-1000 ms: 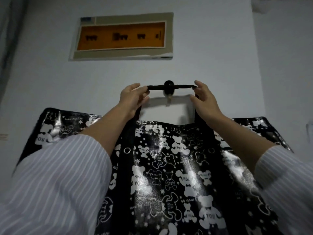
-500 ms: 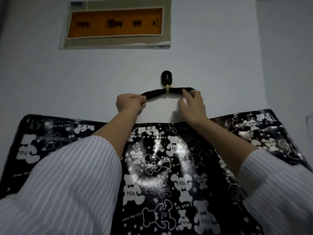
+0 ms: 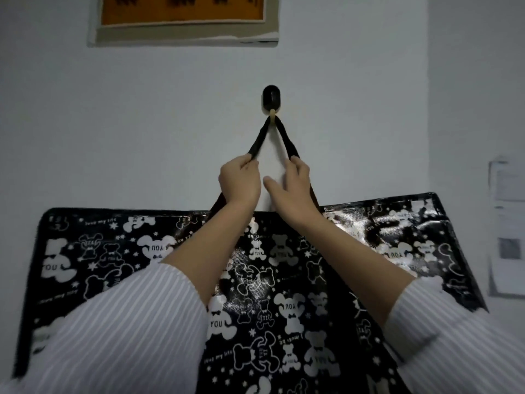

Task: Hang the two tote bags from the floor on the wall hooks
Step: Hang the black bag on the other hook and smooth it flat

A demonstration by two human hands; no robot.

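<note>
While the tote bag (image 3: 284,280) hung flat against the white wall (image 3: 113,123), its black strap (image 3: 287,140) was looped over the peg of the black wall hook (image 3: 272,100), running down from it in two legs like an upside-down V. Only one camera view to go on, the head one looking up the wall, so that's all I could see.

Left hand (image 3: 240,184) was curled shut around the left leg of the strap, gripping it just above the bag's top edge. Right hand (image 3: 292,183) was on the right leg, fingers wrapped onto the strap and the thumb sticking out toward the other hand. The two hands sat close side by side but not touching, a sliver of wall showing between them.

The bag itself was glossy black with white bear prints all over (some with "YOU" on them, rather cute honestly). Striped white sleeves (image 3: 127,336) were pushed up on both forearms. Above the hook was an orange framed picture (image 3: 184,18), cut off at the top, and a paper notice (image 3: 507,228) was stuck to the wall far right.
</note>
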